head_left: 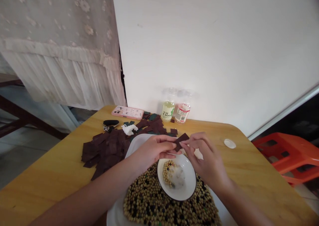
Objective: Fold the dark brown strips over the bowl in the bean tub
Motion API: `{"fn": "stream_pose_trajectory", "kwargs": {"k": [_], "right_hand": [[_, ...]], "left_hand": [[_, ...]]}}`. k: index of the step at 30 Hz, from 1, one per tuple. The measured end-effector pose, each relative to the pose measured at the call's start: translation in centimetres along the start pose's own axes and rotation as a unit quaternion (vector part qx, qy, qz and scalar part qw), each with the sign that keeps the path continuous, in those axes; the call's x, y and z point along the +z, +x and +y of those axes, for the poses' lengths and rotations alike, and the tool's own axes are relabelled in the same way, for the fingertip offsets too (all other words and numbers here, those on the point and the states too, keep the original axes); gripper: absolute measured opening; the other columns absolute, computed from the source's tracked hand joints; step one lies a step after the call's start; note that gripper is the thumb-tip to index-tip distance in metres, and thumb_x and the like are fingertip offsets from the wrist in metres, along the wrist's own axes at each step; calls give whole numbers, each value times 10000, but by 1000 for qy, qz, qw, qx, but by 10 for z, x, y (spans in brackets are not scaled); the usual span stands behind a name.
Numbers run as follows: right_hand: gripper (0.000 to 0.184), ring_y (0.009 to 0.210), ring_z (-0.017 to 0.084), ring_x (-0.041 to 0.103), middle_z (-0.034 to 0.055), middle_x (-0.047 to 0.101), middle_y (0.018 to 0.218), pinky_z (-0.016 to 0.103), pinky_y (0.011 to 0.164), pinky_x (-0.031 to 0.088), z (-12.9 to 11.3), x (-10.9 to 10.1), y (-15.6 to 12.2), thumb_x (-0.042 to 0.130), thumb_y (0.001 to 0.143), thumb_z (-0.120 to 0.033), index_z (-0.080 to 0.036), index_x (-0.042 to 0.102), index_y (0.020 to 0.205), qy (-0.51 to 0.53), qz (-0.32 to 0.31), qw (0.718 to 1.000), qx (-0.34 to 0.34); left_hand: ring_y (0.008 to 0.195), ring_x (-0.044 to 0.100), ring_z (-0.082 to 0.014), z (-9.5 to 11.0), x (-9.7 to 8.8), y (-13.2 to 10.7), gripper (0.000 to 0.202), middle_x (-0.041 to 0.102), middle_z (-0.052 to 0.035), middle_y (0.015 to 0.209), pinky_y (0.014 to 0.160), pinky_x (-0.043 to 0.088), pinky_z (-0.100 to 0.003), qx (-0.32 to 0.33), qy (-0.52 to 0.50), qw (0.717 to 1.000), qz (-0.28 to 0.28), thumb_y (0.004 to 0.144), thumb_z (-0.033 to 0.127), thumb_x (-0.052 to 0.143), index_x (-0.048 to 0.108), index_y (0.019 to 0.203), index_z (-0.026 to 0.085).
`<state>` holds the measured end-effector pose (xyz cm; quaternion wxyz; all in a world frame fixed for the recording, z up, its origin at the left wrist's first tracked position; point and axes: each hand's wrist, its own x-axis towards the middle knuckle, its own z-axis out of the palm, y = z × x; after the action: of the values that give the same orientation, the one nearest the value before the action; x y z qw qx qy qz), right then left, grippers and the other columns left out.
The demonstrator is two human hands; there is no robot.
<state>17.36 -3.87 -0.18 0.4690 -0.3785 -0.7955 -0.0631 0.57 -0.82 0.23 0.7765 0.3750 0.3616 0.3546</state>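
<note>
Over a white dark-rimmed bowl (189, 183), both of my hands hold one small dark brown rectangular piece (182, 140) that looks like cloth or stiff paper. My left hand (155, 148) pinches its left edge between thumb and fingers. At its right edge, the thumb and fingertips of my right hand (202, 151) are closed on it. Inside the bowl lie a curve of round tan beads (167, 173) and a whitish translucent clump (178, 176). The bowl rests on a thick layer of tan and black beads (159, 204) in a white tray (117, 212).
A heap of dark brown pieces (107, 149) lies left of the tray, near crumpled white tissue (130, 129), a black key fob (111, 122) and a pink phone (127, 112). Two bottles (168, 110) stand against the wall. A clear lid (229, 143) is at right; an orange stool (294, 154) stands beyond.
</note>
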Motion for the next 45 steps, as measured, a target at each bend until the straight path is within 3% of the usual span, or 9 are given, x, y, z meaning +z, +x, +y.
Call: {"fn": "stream_pose_trajectory", "kwargs": {"k": [5, 12, 16, 25, 29, 33, 37, 41, 45], "right_hand": [[230, 758, 130, 549, 17, 475, 788, 259, 656, 483, 3, 0, -2, 510, 793, -34, -206, 404, 683, -5, -10, 1000, -11], [195, 741, 150, 509, 13, 494, 768, 456, 853, 464, 5, 1, -5, 497, 783, -31, -218, 464, 737, -33, -18, 999, -37], [207, 753, 137, 505, 13, 494, 785, 457, 895, 450, 7, 0, -5, 490, 778, -5, -206, 460, 740, -20, -51, 996, -71], [222, 780, 138, 489, 20, 482, 804, 460, 940, 424, 8, 1, -6, 485, 773, 19, -201, 452, 761, -12, -55, 996, -75], [230, 742, 135, 473, 13, 458, 755, 446, 920, 436, 8, 0, -6, 496, 768, 20, -198, 435, 729, -29, -32, 998, -41], [238, 762, 129, 490, 12, 478, 774, 450, 935, 417, 7, 1, -5, 487, 765, 34, -193, 432, 720, -15, -55, 996, -71], [227, 702, 118, 470, -3, 456, 722, 461, 937, 413, 7, 0, -5, 494, 776, 7, -192, 422, 695, -32, -24, 999, -27], [240, 729, 114, 490, -2, 466, 747, 452, 952, 405, 6, 1, -5, 462, 770, 27, -195, 424, 685, -7, -48, 998, -51], [243, 666, 111, 470, -16, 450, 691, 448, 922, 427, 5, 1, -3, 485, 782, -9, -201, 403, 658, -20, -13, 1000, -16]], "left_hand": [[652, 670, -147, 0, 0, 1, 144, 682, -36, 672, 601, 514, -217, 6, 6, 1000, 13, 669, 81, 649, 660, 810, 112], [635, 668, -144, -2, -2, 1, 154, 688, -40, 672, 590, 512, -223, -1, 24, 1000, 8, 678, 105, 651, 667, 828, 135], [629, 666, -134, -1, -2, 1, 172, 699, -48, 689, 596, 515, -219, -8, 21, 1000, 2, 702, 96, 623, 667, 864, 137], [609, 668, -129, 0, 0, 0, 174, 701, -50, 663, 586, 529, -211, -14, 11, 1000, 4, 721, 71, 588, 671, 863, 131], [600, 667, -137, -1, -1, 0, 167, 690, -46, 625, 584, 532, -218, -11, 11, 1000, -3, 707, 77, 602, 676, 850, 120], [593, 662, -132, 0, 0, 1, 198, 696, -58, 654, 596, 533, -227, -15, 12, 1000, -7, 696, 77, 600, 674, 876, 110], [577, 659, -139, 0, 0, 1, 209, 688, -60, 622, 590, 531, -239, -20, 25, 999, -2, 680, 79, 607, 672, 878, 98], [587, 660, -139, 0, 0, 0, 203, 691, -57, 645, 590, 523, -237, -13, 36, 999, -13, 667, 84, 612, 679, 857, 107], [575, 653, -132, 1, 2, 0, 169, 677, -32, 609, 560, 509, -222, -11, 64, 998, -14, 657, 82, 601, 689, 795, 126]]}}
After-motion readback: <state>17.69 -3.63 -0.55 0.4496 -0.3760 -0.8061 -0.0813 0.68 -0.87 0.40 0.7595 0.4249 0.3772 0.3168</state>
